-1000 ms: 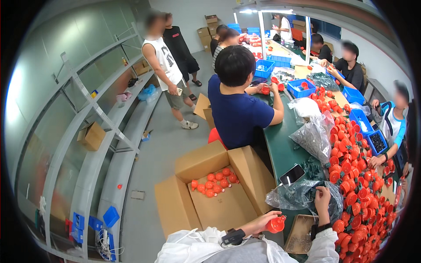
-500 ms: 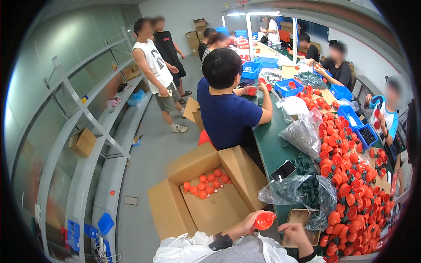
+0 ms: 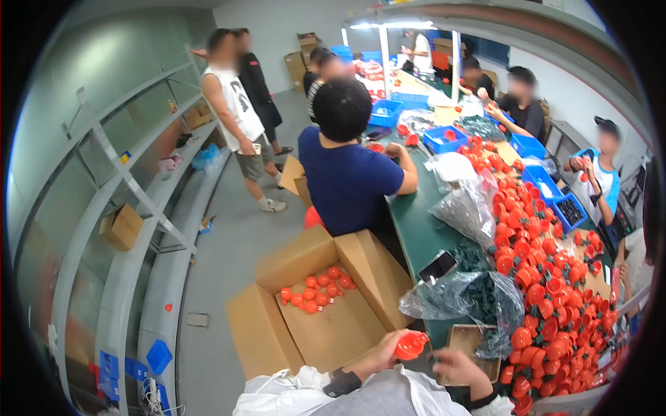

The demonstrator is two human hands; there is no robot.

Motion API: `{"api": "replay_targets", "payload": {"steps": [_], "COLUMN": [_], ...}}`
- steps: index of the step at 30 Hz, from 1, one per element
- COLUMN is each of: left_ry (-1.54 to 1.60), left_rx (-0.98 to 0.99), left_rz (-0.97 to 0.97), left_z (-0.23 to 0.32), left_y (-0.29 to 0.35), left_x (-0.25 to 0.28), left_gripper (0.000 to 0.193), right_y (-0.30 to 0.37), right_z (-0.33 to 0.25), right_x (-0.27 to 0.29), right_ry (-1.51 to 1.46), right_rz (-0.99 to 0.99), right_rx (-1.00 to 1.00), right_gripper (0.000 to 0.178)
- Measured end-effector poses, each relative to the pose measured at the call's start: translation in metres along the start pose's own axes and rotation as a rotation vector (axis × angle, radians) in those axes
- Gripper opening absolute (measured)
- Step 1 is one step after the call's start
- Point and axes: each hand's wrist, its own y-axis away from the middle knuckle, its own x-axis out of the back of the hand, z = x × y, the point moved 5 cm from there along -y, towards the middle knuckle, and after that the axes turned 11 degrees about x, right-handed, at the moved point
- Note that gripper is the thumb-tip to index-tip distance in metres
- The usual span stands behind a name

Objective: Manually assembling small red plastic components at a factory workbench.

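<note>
My left hand point(image 3: 387, 350) is closed around a red plastic cup-shaped part point(image 3: 411, 347), held above the near edge of the green table. Just to its right, my right hand point(image 3: 459, 366) hovers over a shallow cardboard tray point(image 3: 491, 369), apart from the red part. Its fingers are curled and smeared by motion, so whether they hold anything cannot be told. A large open cardboard box point(image 3: 340, 340) stands left of the table, in front of me, with several round red pieces point(image 3: 312, 295) lying inside toward its far side.
A big heap of red cup-shaped parts point(image 3: 548, 298) covers the table's right side. Beside it lie a clear bag of dark green pieces point(image 3: 479, 295), a phone point(image 3: 438, 266) and blue bins point(image 3: 570, 211). A person in dark blue point(image 3: 354, 173) works ahead; grey shelving point(image 3: 132, 187) lines the left.
The red part has tilted in my left hand, showing more of its side. My right hand has shifted slightly and blurred. The whole view has swung a little to the right.
</note>
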Motion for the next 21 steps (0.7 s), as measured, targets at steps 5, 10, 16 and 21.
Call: {"api": "replay_targets", "payload": {"steps": [5,10,16,21], "left_ry": [-0.113,-0.068,-0.133,-0.153], "left_rx": [-0.117,-0.074,-0.106,-0.187], "left_rz": [0.175,0.192,0.203,0.207], "left_z": [0.026,0.027,0.032,0.028], "left_y": [0.023,0.022,0.034,0.031], "left_x": [0.000,-0.003,-0.013,-0.008], "left_gripper": [0.045,0.045,0.046,0.043], "right_y": [-0.047,-0.057,-0.053,-0.054], "right_z": [-0.034,-0.044,-0.049,-0.051], "right_x": [0.016,0.011,0.011,0.005], "right_ry": [-0.232,-0.035,-0.031,-0.041], "right_rz": [0.297,0.282,0.298,0.249], "right_rx": [0.203,0.298,0.339,0.336], "right_gripper": [0.043,0.035,0.036,0.036]}}
